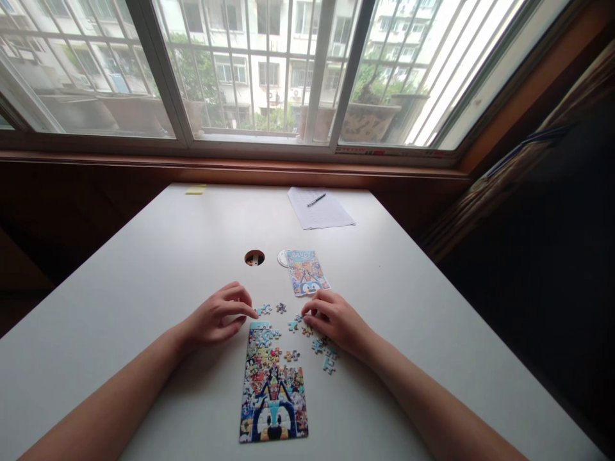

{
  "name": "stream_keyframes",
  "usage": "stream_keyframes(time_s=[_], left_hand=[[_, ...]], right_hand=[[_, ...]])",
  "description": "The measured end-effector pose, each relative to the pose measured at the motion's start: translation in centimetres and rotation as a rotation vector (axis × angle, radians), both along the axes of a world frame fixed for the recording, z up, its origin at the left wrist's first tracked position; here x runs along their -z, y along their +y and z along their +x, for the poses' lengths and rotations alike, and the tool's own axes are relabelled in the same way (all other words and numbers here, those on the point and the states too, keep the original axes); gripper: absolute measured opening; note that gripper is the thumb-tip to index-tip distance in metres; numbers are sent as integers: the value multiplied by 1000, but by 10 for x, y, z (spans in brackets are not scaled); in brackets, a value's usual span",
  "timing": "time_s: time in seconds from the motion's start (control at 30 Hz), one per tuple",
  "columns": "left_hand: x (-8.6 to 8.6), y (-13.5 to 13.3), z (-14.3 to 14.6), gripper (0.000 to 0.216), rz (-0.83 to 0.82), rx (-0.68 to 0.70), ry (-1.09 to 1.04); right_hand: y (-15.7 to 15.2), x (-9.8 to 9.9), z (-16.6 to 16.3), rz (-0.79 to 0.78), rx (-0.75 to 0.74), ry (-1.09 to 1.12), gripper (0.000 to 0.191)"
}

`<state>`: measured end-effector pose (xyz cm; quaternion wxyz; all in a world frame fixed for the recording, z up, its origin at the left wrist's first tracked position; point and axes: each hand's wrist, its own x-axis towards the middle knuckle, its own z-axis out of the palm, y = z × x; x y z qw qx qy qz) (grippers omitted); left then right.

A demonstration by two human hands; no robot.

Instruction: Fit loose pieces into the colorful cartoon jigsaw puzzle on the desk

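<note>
A partly joined jigsaw puzzle (273,410) lies on the white table, showing a blue cartoon dog's face among many small figures. Its lower part is filled in; the upper right is ragged. My left hand (223,314) rests by its top left corner, fingers loosely bent and apart, the index fingertip at a light-blue puzzle piece (260,312). Over on the right, my right hand (336,320) has thumb and fingers pinched on a small puzzle piece (298,317). Several loose pieces (318,346) lie below that hand, and another piece (281,308) sits between both hands.
Beyond my right hand lies a picture card (307,272) of the same design, partly over a round white disc (282,258). A cable hole (254,258) opens in the table (120,288). Paper sheets (321,214) with a pen (316,200) and yellow notes (196,189) lie near the window.
</note>
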<state>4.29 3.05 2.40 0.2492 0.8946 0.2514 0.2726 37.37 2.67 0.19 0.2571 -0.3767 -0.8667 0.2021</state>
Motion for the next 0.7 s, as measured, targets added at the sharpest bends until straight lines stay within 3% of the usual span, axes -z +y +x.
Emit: stream_keyframes(time_s=[0.7], left_hand=[[7,-1,1,30,55,11,36]], right_hand=[[0,1,1,-29,23,-21,4]])
